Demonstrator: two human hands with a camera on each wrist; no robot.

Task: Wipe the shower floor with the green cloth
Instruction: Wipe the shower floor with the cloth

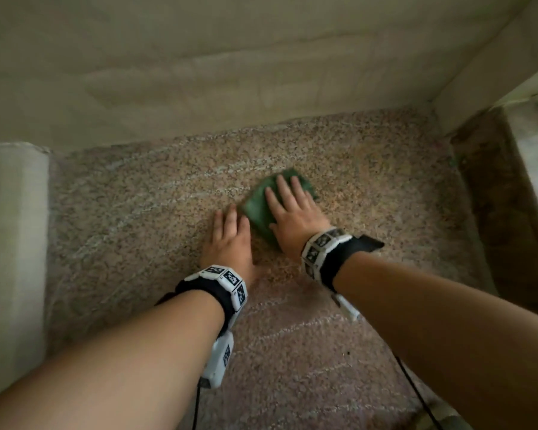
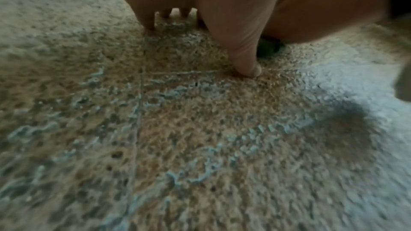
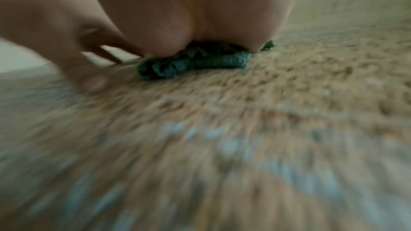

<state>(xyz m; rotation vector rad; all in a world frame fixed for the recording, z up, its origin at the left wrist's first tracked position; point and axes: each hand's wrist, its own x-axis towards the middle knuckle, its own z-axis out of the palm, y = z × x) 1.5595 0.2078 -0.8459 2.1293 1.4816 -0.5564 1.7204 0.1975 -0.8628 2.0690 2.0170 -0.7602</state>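
With both palms down on the speckled shower floor (image 1: 137, 218), the right hand (image 1: 294, 218) lies flat on the green cloth (image 1: 258, 209), fingers straight, pressing it to the floor, not curled round it. Cloth sits mid-floor, bunched under the palm in the right wrist view (image 3: 193, 62). Left hand (image 1: 230, 240) rests flat on bare floor just beside the cloth's left edge, fingers straight, holding nothing; thumb tip (image 2: 251, 69) touches the floor. Pale streaks across the floor.
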